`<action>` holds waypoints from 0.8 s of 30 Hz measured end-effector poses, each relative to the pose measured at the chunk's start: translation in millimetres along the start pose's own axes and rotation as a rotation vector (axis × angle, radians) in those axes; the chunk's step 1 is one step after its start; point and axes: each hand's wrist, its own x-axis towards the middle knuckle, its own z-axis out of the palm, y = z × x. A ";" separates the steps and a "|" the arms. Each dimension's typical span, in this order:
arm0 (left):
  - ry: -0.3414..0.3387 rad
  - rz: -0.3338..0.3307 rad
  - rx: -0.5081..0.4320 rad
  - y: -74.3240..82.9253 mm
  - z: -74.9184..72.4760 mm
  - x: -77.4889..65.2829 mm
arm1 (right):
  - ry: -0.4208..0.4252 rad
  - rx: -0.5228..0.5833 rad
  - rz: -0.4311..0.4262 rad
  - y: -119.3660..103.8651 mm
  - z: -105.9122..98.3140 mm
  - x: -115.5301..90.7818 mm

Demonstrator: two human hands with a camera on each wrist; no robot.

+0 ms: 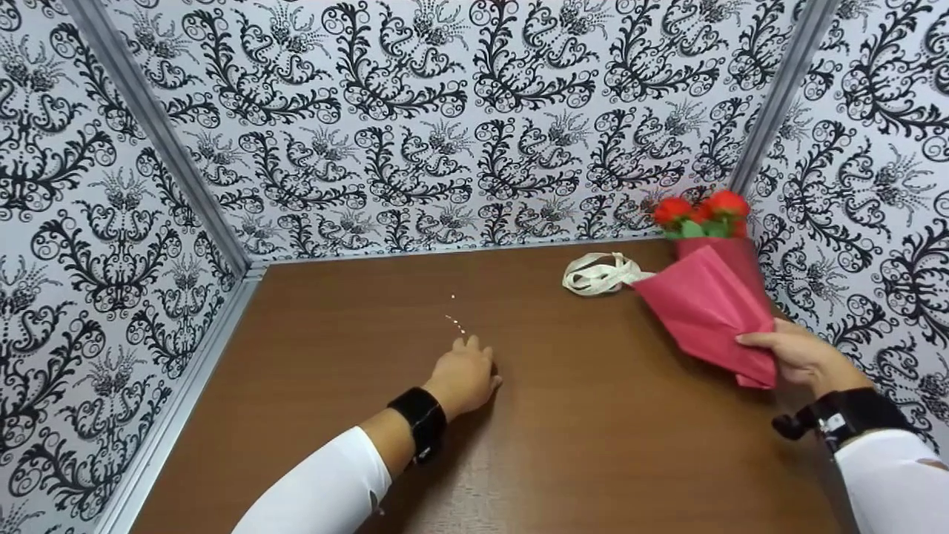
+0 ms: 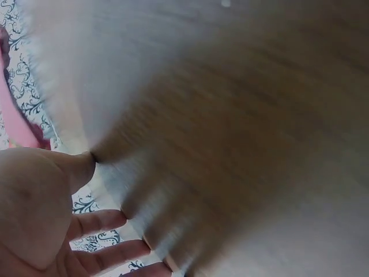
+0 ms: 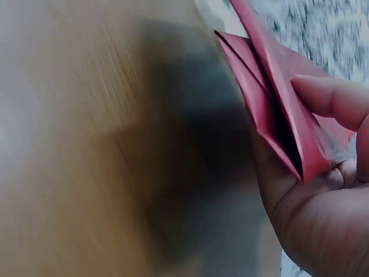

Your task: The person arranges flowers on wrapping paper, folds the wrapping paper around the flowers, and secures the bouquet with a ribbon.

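Observation:
My right hand grips the lower end of a bouquet, its thumb pressed on the red wrapping paper. Red flowers with green leaves stick out of the top, toward the back right corner. In the right wrist view the folded paper lies between thumb and fingers. Fingertips down at the brown table, my left hand holds nothing. Just beyond its fingers lie several tiny white bits. The left wrist view shows that hand's fingers spread apart at the tabletop.
A looped cream ribbon lies at the back of the table, beside the wrapping paper. Patterned black-and-white walls enclose the back and both sides, with grey metal posts at the corners.

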 end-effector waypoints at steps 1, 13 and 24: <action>0.001 -0.001 0.000 -0.2 0.3 0.6 | -0.002 0.005 0.007 0.4 -6.2 1.8; 0.016 0.010 -0.005 -2.0 0.7 2.0 | 0.083 -0.212 0.131 1.1 -27.2 23.0; 0.034 0.012 0.002 -3.0 6.2 4.1 | 0.264 -0.667 0.092 -23.8 -8.1 20.1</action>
